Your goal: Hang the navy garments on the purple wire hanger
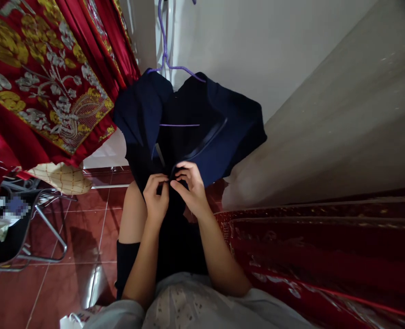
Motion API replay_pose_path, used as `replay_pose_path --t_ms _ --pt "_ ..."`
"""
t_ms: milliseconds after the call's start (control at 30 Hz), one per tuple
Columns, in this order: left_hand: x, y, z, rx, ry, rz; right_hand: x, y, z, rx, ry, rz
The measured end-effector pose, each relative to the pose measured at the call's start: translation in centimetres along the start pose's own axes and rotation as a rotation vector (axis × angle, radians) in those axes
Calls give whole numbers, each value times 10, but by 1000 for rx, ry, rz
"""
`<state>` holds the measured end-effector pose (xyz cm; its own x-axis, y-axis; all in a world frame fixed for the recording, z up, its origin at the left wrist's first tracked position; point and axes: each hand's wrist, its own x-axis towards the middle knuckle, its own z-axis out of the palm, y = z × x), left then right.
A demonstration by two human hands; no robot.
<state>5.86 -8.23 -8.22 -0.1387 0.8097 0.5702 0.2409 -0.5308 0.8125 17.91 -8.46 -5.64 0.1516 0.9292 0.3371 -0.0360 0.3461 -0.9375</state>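
A dark navy garment [236,123] hangs in front of me on a purple hanger [165,59], its front parted so the hanger's lower bar shows inside. My left hand [156,196] pinches one front edge of the garment, thumb and fingers pressed together. Close beside it, my right hand [192,188] grips the opposite front edge, with its fingers curled around the dark cloth. The two hands nearly meet at the middle of the opening. Any button or fastener between the fingertips is too small and dark to make out.
Red cloth with gold and silver embroidery [51,68] hangs at the left. A folding chair [34,224] with items on it stands on the red tiled floor [82,237]. Pale fabric [308,151] and dark red embroidered cloth [308,256] fill the right side.
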Motion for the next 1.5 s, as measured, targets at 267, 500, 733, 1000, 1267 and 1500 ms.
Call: replay_pose_path --t_ms 267,500,733,1000,1267,1500 --pt "-6 4 23 -466 279 -419 -2 31 -4 -120 -159 38" --pt "-5 -6 13 -376 162 -410 -2 32 -12 -82 -168 67" --pt "-2 9 -2 -155 -4 -344 -3 32 -8 -68 -17 165" --pt "-2 1 -7 -13 -240 -148 -4 27 -8 -65 -27 161" --pt "-3 12 -4 30 -133 -85 -14 22 7 -67 148 11" --pt "0 28 -10 129 -157 6 -15 22 7 -114 124 -122"
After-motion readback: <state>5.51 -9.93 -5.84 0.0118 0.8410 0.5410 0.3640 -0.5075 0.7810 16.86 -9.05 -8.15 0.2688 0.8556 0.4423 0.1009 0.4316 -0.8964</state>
